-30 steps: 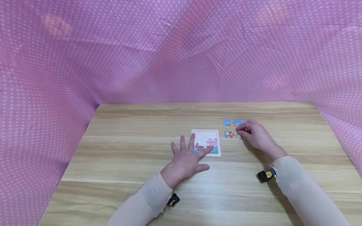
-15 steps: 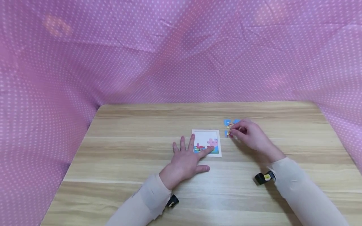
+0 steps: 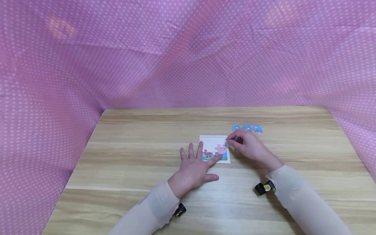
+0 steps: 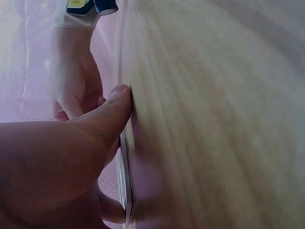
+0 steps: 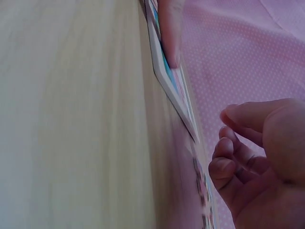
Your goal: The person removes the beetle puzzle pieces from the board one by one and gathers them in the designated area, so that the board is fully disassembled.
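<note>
A square jigsaw tray point(image 3: 213, 136) with a white rim lies mid-table. Along its bottom sit colourful pieces, with a pink pig-face piece point(image 3: 221, 149) at the right. My left hand point(image 3: 189, 169) rests spread over the tray's lower left, its index fingertip pressing on the fitted pieces. At the tray's upper right edge, my right hand point(image 3: 252, 147) pinches a puzzle piece point(image 3: 227, 143), nearly all hidden by the fingertips. The right wrist view shows that hand point(image 5: 257, 157) with thumb and index finger meeting, beside the tray's corner point(image 5: 167, 86).
Several loose blue puzzle pieces point(image 3: 248, 127) lie in a row behind the right hand, partly covered by it. The wooden table point(image 3: 141, 130) ends at a pink dotted curtain point(image 3: 188, 75). A black wrist camera point(image 3: 264, 188) hangs under the right sleeve.
My right hand has moved left from the loose pieces to the tray's right edge, pinching a piece from the nearer row. The left hand stays on the tray.
</note>
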Motion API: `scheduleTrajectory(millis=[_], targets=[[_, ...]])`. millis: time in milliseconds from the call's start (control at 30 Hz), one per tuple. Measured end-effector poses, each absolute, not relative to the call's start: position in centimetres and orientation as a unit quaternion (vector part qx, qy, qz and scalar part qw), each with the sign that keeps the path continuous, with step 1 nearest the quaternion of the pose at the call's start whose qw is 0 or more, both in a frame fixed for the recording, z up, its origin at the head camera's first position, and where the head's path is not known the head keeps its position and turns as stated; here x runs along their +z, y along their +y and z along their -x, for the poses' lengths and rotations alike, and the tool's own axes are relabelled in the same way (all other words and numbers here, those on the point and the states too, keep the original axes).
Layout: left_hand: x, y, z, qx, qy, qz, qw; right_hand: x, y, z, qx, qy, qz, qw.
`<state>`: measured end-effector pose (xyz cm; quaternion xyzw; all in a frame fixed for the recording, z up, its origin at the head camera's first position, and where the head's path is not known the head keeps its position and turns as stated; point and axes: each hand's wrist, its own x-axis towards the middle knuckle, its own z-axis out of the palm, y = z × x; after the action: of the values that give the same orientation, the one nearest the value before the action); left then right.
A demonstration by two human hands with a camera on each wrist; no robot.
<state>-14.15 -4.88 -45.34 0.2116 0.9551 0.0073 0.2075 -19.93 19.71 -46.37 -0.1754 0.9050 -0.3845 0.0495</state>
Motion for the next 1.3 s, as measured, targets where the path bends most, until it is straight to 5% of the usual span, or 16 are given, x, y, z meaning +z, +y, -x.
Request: scheduleTrajectory(millis=[1300], targets=[[-45.4,-4.8,14.1,-0.010,0.956,-0.208,0.206,-46.9,16.0,20.1,-0.332,0.927,0.146,0.095]])
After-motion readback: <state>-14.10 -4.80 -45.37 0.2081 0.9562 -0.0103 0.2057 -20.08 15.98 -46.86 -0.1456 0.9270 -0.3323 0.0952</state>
